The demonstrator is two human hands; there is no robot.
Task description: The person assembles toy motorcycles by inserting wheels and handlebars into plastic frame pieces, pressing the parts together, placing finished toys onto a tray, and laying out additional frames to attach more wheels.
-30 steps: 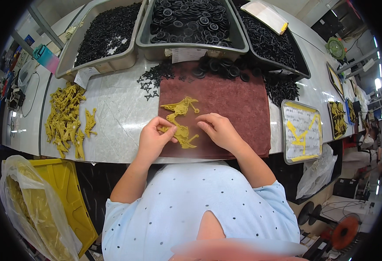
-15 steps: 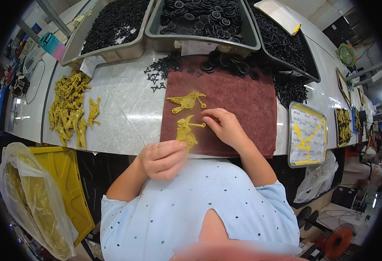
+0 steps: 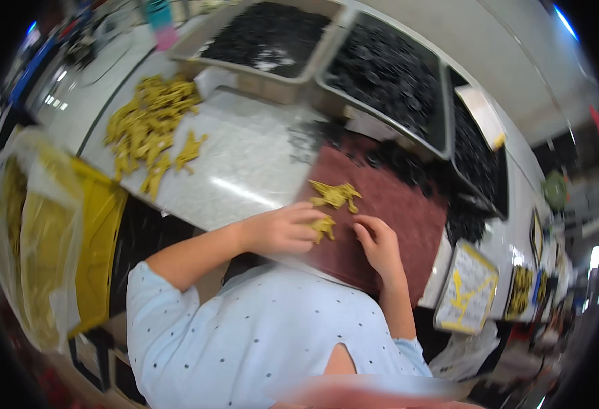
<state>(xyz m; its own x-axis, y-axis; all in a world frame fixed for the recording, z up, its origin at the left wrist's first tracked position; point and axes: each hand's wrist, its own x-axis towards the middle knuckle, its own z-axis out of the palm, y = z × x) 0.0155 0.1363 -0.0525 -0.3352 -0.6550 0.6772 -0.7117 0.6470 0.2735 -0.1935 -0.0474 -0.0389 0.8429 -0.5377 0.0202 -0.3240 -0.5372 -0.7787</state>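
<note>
My left hand (image 3: pixel 287 230) is over the near left edge of the dark red cloth, fingers bent around a yellow plastic part (image 3: pixel 324 228). The fingers partly hide that part, and motion smears its outline. A second yellow part, flat and branched (image 3: pixel 335 194), lies on the cloth (image 3: pixel 398 252) just beyond it. Right of both parts is my right hand (image 3: pixel 379 249), its thumb and forefinger bent and slightly apart. Nothing shows between them.
A heap of yellow parts (image 3: pixel 149 126) lies on the table to the left. Grey bins (image 3: pixel 323 85) of black pieces line the back, with loose black wheels (image 3: pixel 408 163) before them. A tray (image 3: pixel 464 286) with yellow strips sits right; a bagged yellow crate (image 3: pixel 98 238) stands left.
The whole view has turned and shifted, so the table now slants down to the right. My left hand has carried its yellow part closer to the other part on the cloth.
</note>
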